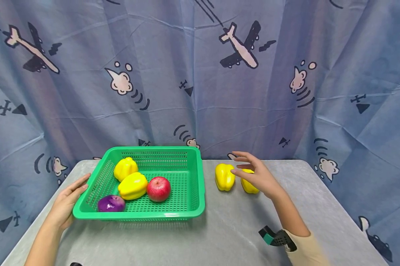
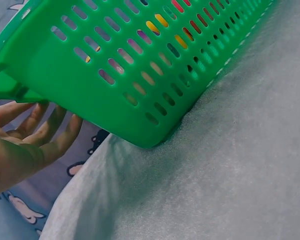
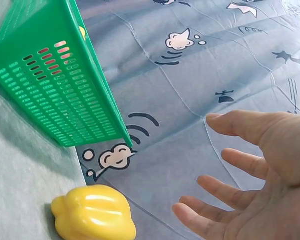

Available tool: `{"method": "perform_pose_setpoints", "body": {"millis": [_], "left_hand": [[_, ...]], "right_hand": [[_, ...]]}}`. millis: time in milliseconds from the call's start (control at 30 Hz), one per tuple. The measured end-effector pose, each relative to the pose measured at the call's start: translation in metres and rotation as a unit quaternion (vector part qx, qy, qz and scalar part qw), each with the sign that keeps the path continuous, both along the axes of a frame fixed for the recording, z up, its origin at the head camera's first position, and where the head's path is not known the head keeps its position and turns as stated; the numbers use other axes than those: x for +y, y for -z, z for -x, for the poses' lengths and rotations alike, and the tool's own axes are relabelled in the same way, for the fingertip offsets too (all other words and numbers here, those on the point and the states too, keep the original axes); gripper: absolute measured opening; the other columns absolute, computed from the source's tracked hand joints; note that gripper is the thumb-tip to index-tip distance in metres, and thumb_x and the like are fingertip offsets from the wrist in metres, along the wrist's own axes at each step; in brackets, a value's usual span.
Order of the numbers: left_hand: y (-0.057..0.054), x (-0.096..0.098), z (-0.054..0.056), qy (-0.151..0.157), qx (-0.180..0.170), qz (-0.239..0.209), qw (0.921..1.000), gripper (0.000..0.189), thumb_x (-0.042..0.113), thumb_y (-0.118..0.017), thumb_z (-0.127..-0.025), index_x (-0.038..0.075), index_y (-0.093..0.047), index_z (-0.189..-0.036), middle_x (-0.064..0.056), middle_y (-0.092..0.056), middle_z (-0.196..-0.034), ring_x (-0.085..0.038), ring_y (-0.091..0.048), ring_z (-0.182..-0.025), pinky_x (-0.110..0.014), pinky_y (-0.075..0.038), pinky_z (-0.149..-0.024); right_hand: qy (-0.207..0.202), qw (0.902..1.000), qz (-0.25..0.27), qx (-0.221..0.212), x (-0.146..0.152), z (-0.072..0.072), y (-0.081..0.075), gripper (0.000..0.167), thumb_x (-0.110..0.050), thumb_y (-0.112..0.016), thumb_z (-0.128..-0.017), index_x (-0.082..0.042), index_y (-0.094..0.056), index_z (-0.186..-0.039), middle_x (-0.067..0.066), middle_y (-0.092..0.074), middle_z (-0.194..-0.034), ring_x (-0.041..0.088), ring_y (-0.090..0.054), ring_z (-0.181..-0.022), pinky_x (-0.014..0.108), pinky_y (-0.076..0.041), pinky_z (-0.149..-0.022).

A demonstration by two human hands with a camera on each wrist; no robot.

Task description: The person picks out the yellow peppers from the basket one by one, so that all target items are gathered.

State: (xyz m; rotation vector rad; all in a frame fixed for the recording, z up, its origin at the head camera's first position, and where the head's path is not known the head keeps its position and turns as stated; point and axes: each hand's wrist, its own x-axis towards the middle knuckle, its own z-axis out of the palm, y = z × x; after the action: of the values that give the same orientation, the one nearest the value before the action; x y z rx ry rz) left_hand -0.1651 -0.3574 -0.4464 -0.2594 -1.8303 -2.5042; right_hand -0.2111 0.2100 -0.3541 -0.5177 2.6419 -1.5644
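Nearest the camera, at the near right, a beige sleeve (image 1: 304, 249) covers the right forearm, with a black wristband (image 1: 281, 238) at its cuff. A blue curtain (image 1: 153, 44) printed with airplanes hangs along the far side, behind a grey-covered table (image 1: 226, 229). A green perforated basket (image 1: 140, 215) stands on the table's left half. The left hand (image 1: 65, 203) touches the basket's left rim, fingers loosely extended rather than wrapped round it. The right hand (image 1: 257, 179) is spread wide and holds nothing, thumb well apart from the fingers, above the table at the right. Near it lie two yellow bell peppers: a left one (image 1: 224, 177) and a right one (image 1: 249, 186), partly hidden by the hand. Inside the basket, two more yellow peppers (image 1: 133, 186) sit toward the left, a red apple (image 1: 159, 189) just right of the nearer one, and a purple vegetable (image 1: 111, 203) at the near left.
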Motion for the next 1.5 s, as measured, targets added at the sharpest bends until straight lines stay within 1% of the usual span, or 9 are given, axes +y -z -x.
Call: {"method": "perform_pose_setpoints", "body": {"millis": [133,300,533,767,1033,1200,1367,1500], "left_hand": [[-0.002,0.000,-0.001,-0.002,-0.007,0.006,1.0000,0.049,0.002,-0.041,-0.113,0.034,-0.075,-0.127,0.019,-0.071,-0.125,-0.004,-0.072,-0.102,-0.023,-0.065,-0.080],[-0.003,0.001,-0.002,-0.012,-0.015,0.013,0.9997,0.048,0.003,-0.042,-0.113,0.036,-0.075,-0.125,0.021,-0.071,-0.123,-0.004,-0.072,-0.100,-0.023,-0.065,-0.078],[-0.003,0.004,-0.002,-0.027,-0.017,0.024,0.9992,0.048,0.005,-0.042,-0.113,0.038,-0.075,-0.124,0.021,-0.071,-0.121,-0.004,-0.072,-0.098,-0.022,-0.065,-0.076],[-0.004,0.006,-0.001,-0.035,-0.017,0.032,0.9987,0.048,0.005,-0.043,-0.113,0.039,-0.074,-0.124,0.021,-0.071,-0.120,-0.004,-0.073,-0.096,-0.022,-0.065,-0.076],[-0.003,0.006,0.000,-0.031,-0.009,0.034,0.9989,0.048,0.005,-0.042,-0.113,0.039,-0.074,-0.125,0.020,-0.071,-0.120,-0.004,-0.073,-0.096,-0.022,-0.065,-0.076],[-0.002,0.006,0.000,-0.037,-0.002,0.035,0.9987,0.048,0.005,-0.043,-0.113,0.039,-0.074,-0.124,0.020,-0.071,-0.119,-0.004,-0.073,-0.095,-0.022,-0.065,-0.075],[-0.001,0.006,0.000,-0.039,0.005,0.031,0.9988,0.048,0.004,-0.043,-0.112,0.038,-0.075,-0.125,0.019,-0.072,-0.119,-0.003,-0.073,-0.095,-0.021,-0.064,-0.076],[0.000,0.007,0.000,-0.039,0.008,0.029,0.9988,0.048,0.004,-0.044,-0.112,0.038,-0.075,-0.125,0.019,-0.072,-0.120,-0.003,-0.073,-0.095,-0.021,-0.064,-0.076]], "right_hand": [[-0.006,1.0000,0.003,0.000,-0.009,0.001,-0.003,0.061,-0.016,-0.070,-0.103,-0.007,-0.045,-0.158,0.026,-0.048,-0.156,0.051,-0.053,-0.137,0.058,-0.056,-0.106],[-0.014,0.9999,0.000,-0.001,-0.019,0.004,-0.007,0.060,-0.016,-0.071,-0.103,-0.007,-0.046,-0.157,0.025,-0.048,-0.156,0.050,-0.053,-0.137,0.058,-0.054,-0.109],[-0.031,0.9995,-0.007,0.002,-0.031,0.009,-0.012,0.059,-0.017,-0.070,-0.103,-0.009,-0.047,-0.157,0.024,-0.049,-0.156,0.048,-0.055,-0.137,0.062,-0.049,-0.113],[-0.045,0.9989,-0.006,0.010,-0.044,0.014,-0.018,0.058,-0.017,-0.071,-0.102,-0.010,-0.049,-0.156,0.022,-0.049,-0.157,0.048,-0.055,-0.137,0.059,-0.053,-0.110],[-0.063,0.9979,-0.006,0.015,-0.065,0.019,-0.031,0.058,-0.015,-0.072,-0.101,-0.010,-0.051,-0.155,0.022,-0.053,-0.152,0.047,-0.054,-0.137,0.060,-0.051,-0.111],[-0.077,0.9968,-0.014,0.015,-0.080,0.023,-0.038,0.058,-0.016,-0.073,-0.101,-0.011,-0.052,-0.154,0.021,-0.056,-0.149,0.047,-0.055,-0.136,0.061,-0.051,-0.112],[-0.100,0.9944,-0.020,0.028,-0.095,0.027,-0.043,0.056,-0.015,-0.074,-0.100,-0.010,-0.054,-0.152,0.018,-0.056,-0.150,0.042,-0.056,-0.135,0.057,-0.051,-0.112],[-0.115,0.9925,-0.025,0.033,-0.106,0.030,-0.045,0.054,-0.013,-0.074,-0.100,-0.007,-0.056,-0.150,0.019,-0.056,-0.151,0.040,-0.057,-0.135,0.054,-0.053,-0.112]]}}
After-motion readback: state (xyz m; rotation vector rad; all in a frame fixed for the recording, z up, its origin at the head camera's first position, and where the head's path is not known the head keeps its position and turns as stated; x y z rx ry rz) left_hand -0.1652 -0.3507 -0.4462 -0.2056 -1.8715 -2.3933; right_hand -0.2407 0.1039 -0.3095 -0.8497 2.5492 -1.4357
